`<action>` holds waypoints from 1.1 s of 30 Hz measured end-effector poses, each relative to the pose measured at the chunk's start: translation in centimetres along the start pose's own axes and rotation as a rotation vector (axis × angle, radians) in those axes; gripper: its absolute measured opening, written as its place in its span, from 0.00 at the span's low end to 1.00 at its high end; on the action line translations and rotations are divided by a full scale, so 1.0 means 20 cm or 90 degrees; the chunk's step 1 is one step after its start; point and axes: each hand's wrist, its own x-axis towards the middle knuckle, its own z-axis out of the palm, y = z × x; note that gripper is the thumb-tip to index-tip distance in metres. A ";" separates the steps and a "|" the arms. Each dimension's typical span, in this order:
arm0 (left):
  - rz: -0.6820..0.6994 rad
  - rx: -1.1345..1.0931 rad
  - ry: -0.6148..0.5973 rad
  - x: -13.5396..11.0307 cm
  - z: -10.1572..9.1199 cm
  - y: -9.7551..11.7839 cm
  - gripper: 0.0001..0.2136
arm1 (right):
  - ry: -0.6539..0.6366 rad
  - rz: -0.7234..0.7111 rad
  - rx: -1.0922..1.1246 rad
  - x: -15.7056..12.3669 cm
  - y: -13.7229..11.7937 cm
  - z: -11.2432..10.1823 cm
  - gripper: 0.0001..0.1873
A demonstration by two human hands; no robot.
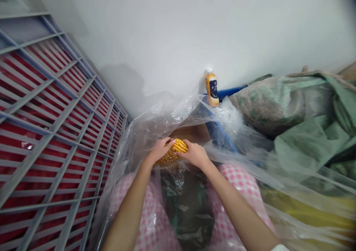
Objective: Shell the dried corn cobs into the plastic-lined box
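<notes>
Between my two hands is a yellow corn cob (pixel 180 146), its rows of kernels showing. My left hand (pixel 161 149) is closed on the cob's left end, the thumb pressed along it. My right hand (pixel 194 153) grips the right end with thumb and fingers. Loose corn kernels (pixel 167 157) lie in a heap just below the cob, inside a brown cardboard box (pixel 197 133). A clear plastic sheet (pixel 144 126) lines the box and drapes over its sides and my checked pink-and-white legs.
A grey-blue slatted crate (pixel 58 132) with red contents rises at the left. A drink bottle (pixel 212 87) stands by a blue bin edge (pixel 230 91) against the white wall (pixel 167 39). Green woven sacks (pixel 308 132) lie at the right, with something yellow (pixel 314 214) under plastic below.
</notes>
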 end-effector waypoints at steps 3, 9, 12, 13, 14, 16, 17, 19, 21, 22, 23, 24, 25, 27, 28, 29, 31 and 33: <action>0.013 0.016 -0.028 0.00 0.01 -0.01 0.18 | -0.012 -0.011 -0.028 0.01 0.01 0.01 0.36; 0.011 0.046 -0.068 -0.01 0.02 -0.03 0.18 | -0.026 -0.017 -0.081 0.01 0.01 0.03 0.36; 0.005 0.041 -0.091 -0.01 0.02 -0.04 0.17 | -0.020 -0.044 -0.095 0.00 0.01 0.03 0.36; 0.003 0.036 -0.097 -0.01 0.02 -0.05 0.17 | -0.018 -0.049 -0.098 0.00 0.01 0.02 0.35; 0.001 0.030 -0.103 -0.01 0.02 -0.06 0.17 | -0.017 -0.053 -0.102 0.00 0.01 0.02 0.35; -0.004 0.014 -0.113 0.00 0.02 -0.07 0.17 | -0.020 -0.053 -0.109 0.00 0.01 0.02 0.34; -0.004 0.005 -0.118 0.00 0.02 -0.08 0.17 | -0.023 -0.051 -0.112 0.00 0.01 0.02 0.34; -0.004 -0.007 -0.124 0.00 0.02 -0.08 0.17 | -0.026 -0.050 -0.121 0.00 0.01 0.01 0.34; -0.001 -0.004 -0.121 0.00 0.03 -0.08 0.17 | -0.025 -0.050 -0.131 0.00 0.01 0.01 0.34; 0.000 0.005 -0.118 0.00 0.04 -0.07 0.17 | -0.025 -0.051 -0.135 0.00 0.01 0.01 0.34; -0.001 0.020 -0.113 0.00 0.05 -0.07 0.17 | -0.025 -0.050 -0.139 0.00 0.01 0.02 0.34; -0.002 0.037 -0.109 -0.01 0.05 -0.06 0.18 | -0.026 -0.048 -0.142 0.00 0.01 0.02 0.34; -0.002 0.056 -0.105 -0.01 0.06 -0.06 0.18 | -0.027 -0.045 -0.144 0.00 0.01 0.01 0.34; 0.001 0.087 -0.099 -0.01 0.07 -0.05 0.18 | -0.025 -0.042 -0.144 0.00 0.01 0.01 0.34; 0.005 0.096 -0.096 0.00 0.08 -0.06 0.18 | -0.024 -0.040 -0.143 0.00 0.01 0.01 0.34; 0.008 0.099 -0.090 0.00 0.08 -0.06 0.18 | -0.024 -0.039 -0.142 0.00 0.01 0.01 0.34; 0.011 0.085 -0.067 0.01 0.07 -0.07 0.18 | -0.028 -0.040 -0.136 0.00 0.01 0.00 0.35; 0.007 0.049 -0.034 0.02 0.06 -0.08 0.17 | -0.028 -0.044 -0.127 0.00 0.01 0.00 0.35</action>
